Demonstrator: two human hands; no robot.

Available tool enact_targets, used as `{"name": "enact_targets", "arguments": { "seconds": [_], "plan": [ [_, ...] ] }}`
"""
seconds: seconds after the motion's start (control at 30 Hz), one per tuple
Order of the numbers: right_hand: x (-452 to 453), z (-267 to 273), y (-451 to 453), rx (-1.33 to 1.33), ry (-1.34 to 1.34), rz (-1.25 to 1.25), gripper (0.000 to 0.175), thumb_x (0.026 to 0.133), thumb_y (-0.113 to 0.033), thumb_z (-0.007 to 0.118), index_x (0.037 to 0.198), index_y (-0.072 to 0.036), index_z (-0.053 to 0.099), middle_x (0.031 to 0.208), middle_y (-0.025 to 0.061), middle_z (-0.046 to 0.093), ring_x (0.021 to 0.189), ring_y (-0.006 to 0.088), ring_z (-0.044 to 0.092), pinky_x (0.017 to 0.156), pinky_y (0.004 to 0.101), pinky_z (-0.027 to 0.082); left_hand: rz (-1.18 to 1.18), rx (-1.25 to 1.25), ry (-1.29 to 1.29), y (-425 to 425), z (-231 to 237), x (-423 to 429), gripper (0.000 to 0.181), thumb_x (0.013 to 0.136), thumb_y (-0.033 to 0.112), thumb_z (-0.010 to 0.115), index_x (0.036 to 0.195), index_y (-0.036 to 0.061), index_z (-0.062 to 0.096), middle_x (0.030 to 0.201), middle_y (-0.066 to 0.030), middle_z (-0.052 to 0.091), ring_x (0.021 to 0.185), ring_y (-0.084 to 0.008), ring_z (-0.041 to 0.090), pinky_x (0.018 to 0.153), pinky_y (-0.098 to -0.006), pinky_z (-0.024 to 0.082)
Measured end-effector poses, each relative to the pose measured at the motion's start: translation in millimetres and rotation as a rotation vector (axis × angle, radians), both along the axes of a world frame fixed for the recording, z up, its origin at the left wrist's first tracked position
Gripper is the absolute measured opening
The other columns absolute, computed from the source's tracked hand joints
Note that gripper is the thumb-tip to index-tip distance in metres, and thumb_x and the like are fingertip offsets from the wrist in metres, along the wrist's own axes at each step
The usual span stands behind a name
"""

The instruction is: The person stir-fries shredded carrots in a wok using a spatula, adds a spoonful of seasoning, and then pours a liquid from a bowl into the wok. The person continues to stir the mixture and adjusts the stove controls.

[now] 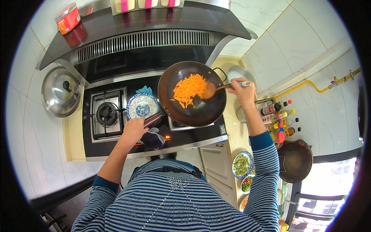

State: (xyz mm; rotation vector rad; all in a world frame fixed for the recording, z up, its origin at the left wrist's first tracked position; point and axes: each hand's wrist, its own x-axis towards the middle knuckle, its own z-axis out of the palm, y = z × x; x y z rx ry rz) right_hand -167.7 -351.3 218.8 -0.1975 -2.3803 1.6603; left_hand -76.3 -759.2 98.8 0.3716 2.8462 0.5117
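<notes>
A dark wok (189, 116) sits over the right burner of the gas hob, its long handle pointing to the lower left. My left hand (135, 130) is closed round that handle. Orange strips, apparently shredded carrot (189, 87), lie in a heap in the middle of the wok. My right hand (243, 91) grips the metal-ended handle of a brown spatula (208, 90), whose blurred head touches the right side of the strips. Beside the wok, left of it, an empty blue-and-white patterned plate (142, 107) rests on the hob, with a blue cloth (145, 90) behind it.
The range hood (145, 23) overhangs the back. To the left are a bare burner (107, 114) and an upright steel lid (59, 92). Bottles (271, 109), a second wok (297, 161), a plate of green shreds (242, 164) and a bowl of chopped peppers (247, 184) stand at right.
</notes>
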Motion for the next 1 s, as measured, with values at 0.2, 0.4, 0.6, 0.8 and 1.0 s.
{"name": "enact_targets", "arguments": {
  "seconds": [0.2, 0.4, 0.6, 0.8, 1.0],
  "plan": [
    [23.8, 12.8, -35.8, 0.041, 0.016, 0.244, 0.014, 0.091, -0.006, 0.065, 0.097, 0.006, 0.070, 0.082, 0.0091, 0.070, 0.073, 0.0158, 0.071, 0.069, 0.0248, 0.059, 0.012, -0.007, 0.015, -2.7, -4.4, 1.7, 0.033, 0.080, 0.022, 0.076, 0.101, -0.0003, 0.064, 0.085, -0.0203, 0.069, 0.086, -0.0382, 0.067, 0.079, -0.0466, 0.052],
    [9.6, -3.7, -46.0, 0.391, 0.271, 0.239, 0.007, 0.084, -0.005, 0.068, 0.089, -0.003, 0.073, 0.080, 0.0149, 0.071, 0.069, 0.0251, 0.071, 0.069, 0.0304, 0.055, 0.012, -0.017, -0.007, -1.2, -2.9, 0.4, 0.033, 0.080, 0.023, 0.076, 0.101, 0.0001, 0.063, 0.085, -0.0204, 0.069, 0.085, -0.0386, 0.067, 0.078, -0.0470, 0.052],
    [18.2, 15.5, -66.3, 0.404, 0.251, 0.699, 0.010, 0.081, 0.000, 0.068, 0.089, -0.004, 0.073, 0.082, 0.0141, 0.072, 0.076, 0.0242, 0.071, 0.075, 0.0304, 0.055, 0.009, -0.041, -0.017, -1.4, -4.1, -0.9, 0.035, 0.080, 0.024, 0.076, 0.103, 0.0002, 0.064, 0.086, -0.0205, 0.069, 0.086, -0.0385, 0.067, 0.079, -0.0470, 0.052],
    [27.4, 87.4, -76.5, 0.358, 0.024, 0.890, 0.011, 0.080, 0.001, 0.069, 0.089, -0.003, 0.074, 0.080, 0.0098, 0.073, 0.072, 0.0182, 0.069, 0.073, 0.0281, 0.055, 0.023, -0.023, -0.005, -1.8, -5.7, 0.5, 0.037, 0.080, 0.024, 0.077, 0.104, -0.0001, 0.064, 0.086, -0.0224, 0.069, 0.087, -0.0388, 0.067, 0.079, -0.0474, 0.052],
    [4.7, 52.0, -46.2, 0.168, -0.233, 0.647, 0.009, 0.083, -0.002, 0.067, 0.087, 0.001, 0.074, 0.072, 0.0059, 0.069, 0.064, 0.0103, 0.066, 0.064, 0.0239, 0.055, 0.014, 0.000, 0.014, -2.0, -7.8, -0.8, 0.039, 0.078, 0.024, 0.078, 0.104, -0.0013, 0.063, 0.084, -0.0234, 0.068, 0.085, -0.0403, 0.067, 0.078, -0.0479, 0.052]
  ]
}}
